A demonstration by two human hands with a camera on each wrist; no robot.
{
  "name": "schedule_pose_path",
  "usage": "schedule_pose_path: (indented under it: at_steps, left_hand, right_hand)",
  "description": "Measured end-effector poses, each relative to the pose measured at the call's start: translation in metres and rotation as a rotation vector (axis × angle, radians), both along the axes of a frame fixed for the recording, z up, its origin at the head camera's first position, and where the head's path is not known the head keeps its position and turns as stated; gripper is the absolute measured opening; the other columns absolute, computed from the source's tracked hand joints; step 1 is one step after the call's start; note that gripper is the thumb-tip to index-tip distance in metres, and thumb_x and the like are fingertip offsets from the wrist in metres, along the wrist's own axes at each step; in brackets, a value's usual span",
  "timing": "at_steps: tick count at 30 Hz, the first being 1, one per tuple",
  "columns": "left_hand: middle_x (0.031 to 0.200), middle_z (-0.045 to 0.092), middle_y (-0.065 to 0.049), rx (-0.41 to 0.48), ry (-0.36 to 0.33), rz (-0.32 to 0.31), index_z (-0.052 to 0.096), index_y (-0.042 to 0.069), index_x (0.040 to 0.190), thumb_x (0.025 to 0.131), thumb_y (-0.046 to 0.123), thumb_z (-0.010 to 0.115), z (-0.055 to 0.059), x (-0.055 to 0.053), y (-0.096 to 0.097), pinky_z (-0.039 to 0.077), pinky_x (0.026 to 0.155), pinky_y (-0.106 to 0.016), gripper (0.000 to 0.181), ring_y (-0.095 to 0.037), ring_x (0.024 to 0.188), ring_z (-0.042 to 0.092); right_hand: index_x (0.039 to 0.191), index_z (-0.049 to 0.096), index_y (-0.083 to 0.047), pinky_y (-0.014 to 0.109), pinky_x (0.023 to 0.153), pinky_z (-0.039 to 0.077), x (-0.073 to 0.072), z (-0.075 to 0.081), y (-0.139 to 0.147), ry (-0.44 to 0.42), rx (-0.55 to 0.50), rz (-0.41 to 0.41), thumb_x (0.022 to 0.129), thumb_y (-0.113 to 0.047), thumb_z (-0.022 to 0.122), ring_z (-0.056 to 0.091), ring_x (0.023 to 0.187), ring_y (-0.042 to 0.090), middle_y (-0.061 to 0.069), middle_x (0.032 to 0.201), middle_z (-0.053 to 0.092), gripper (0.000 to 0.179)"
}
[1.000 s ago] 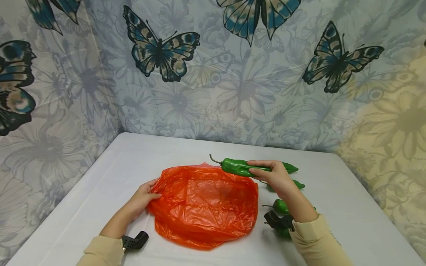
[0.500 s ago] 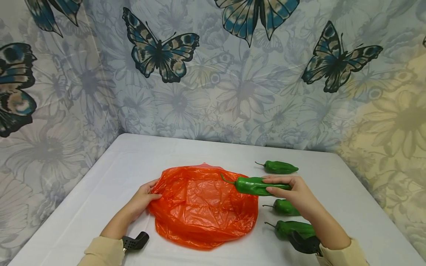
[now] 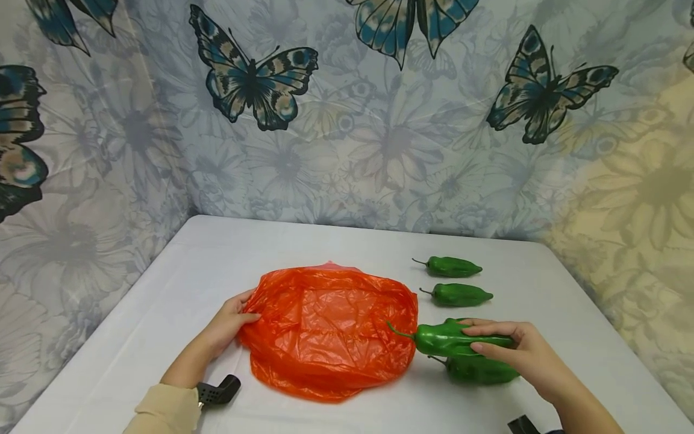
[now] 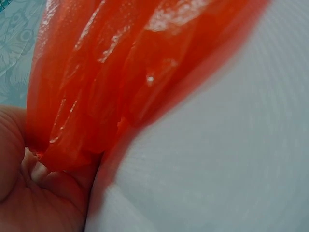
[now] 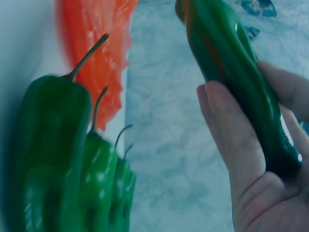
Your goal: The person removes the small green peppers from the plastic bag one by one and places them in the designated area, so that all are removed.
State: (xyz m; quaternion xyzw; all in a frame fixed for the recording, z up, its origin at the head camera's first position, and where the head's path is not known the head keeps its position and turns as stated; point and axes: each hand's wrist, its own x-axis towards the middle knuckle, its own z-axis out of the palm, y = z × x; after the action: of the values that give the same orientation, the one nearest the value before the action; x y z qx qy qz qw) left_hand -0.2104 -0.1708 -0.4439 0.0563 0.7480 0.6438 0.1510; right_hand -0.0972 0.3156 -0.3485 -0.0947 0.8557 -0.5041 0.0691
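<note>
A crumpled orange-red plastic bag (image 3: 333, 337) lies with its mouth spread on the white table. My left hand (image 3: 230, 322) pinches its left edge between thumb and fingers, and the gathered plastic (image 4: 91, 87) shows in the left wrist view. In my right hand (image 3: 520, 346), a long green pepper (image 3: 441, 340) is held by its tip end, raised above the table. Its curved stem points left toward the bag's right rim. The right wrist view shows my fingers around this pepper (image 5: 231, 67). Beneath it, one green pepper (image 3: 479, 369) lies nearest, while another is mostly hidden behind it.
Two more green peppers lie farther back, one at the rear (image 3: 452, 266) and one in front of it (image 3: 461, 295), right of the bag. Butterfly-patterned fabric (image 3: 347, 150) hangs along the table's (image 3: 125, 337) back and sides.
My right hand has carried the pepper nearer and slightly right, from over the bag's back right edge to above the front peppers. The left hand still holds the bag. The head view has shifted slightly.
</note>
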Motion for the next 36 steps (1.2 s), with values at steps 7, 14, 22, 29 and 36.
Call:
schedule_pose_path:
  at_steps: [7, 14, 22, 29, 36]
  left_hand:
    - [0.145, 0.032, -0.028, 0.000, 0.001, -0.003, 0.018, -0.006, 0.145, 0.090, 0.000, 0.048, 0.001, 0.000, 0.000, 0.054, 0.077, -0.020, 0.063, -0.005, 0.090, 0.061]
    - [0.146, 0.032, -0.027, -0.017, -0.003, 0.004, 0.019, -0.005, 0.146, 0.090, 0.000, 0.048, 0.001, 0.000, 0.001, 0.053, 0.080, -0.021, 0.063, -0.006, 0.094, 0.060]
    - [0.146, 0.032, -0.028, -0.006, 0.012, -0.007, 0.019, -0.006, 0.145, 0.088, -0.001, 0.049, 0.000, -0.001, -0.001, 0.052, 0.080, -0.017, 0.064, -0.001, 0.093, 0.058]
    - [0.146, 0.030, -0.029, 0.012, 0.021, -0.016, 0.018, -0.007, 0.145, 0.088, -0.002, 0.049, -0.001, -0.001, -0.002, 0.051, 0.078, -0.016, 0.065, 0.002, 0.093, 0.057]
    - [0.146, 0.030, -0.028, 0.011, 0.012, -0.016, 0.017, -0.006, 0.145, 0.089, -0.002, 0.048, 0.001, -0.001, -0.001, 0.052, 0.077, -0.017, 0.065, 0.001, 0.092, 0.058]
  right_hand:
    - [0.118, 0.062, 0.002, 0.016, 0.080, 0.050, 0.018, -0.015, 0.027, -0.071, -0.128, 0.165, 0.090, 0.001, 0.052, 0.043, 0.113, -0.017, -0.019, 0.121, 0.061, 0.029]
    - [0.123, 0.056, 0.007, 0.020, 0.084, 0.051, 0.029, -0.027, 0.045, -0.171, -0.266, 0.318, 0.092, 0.007, 0.044, 0.044, 0.118, -0.013, -0.017, 0.130, 0.056, 0.033]
    - [0.124, 0.053, 0.009, 0.015, 0.091, 0.045, 0.038, -0.052, 0.061, -0.109, -0.398, 0.430, 0.090, 0.016, 0.036, 0.042, 0.124, -0.008, -0.010, 0.135, 0.053, 0.038]
    - [0.125, 0.053, 0.008, 0.015, 0.092, 0.044, 0.042, -0.072, 0.066, -0.100, -0.464, 0.455, 0.089, 0.019, 0.034, 0.043, 0.124, -0.005, -0.007, 0.136, 0.053, 0.042]
    - [0.122, 0.055, 0.009, 0.011, 0.093, 0.042, 0.044, -0.085, 0.071, -0.014, -0.413, 0.437, 0.086, 0.022, 0.036, 0.044, 0.124, -0.004, -0.007, 0.135, 0.054, 0.043]
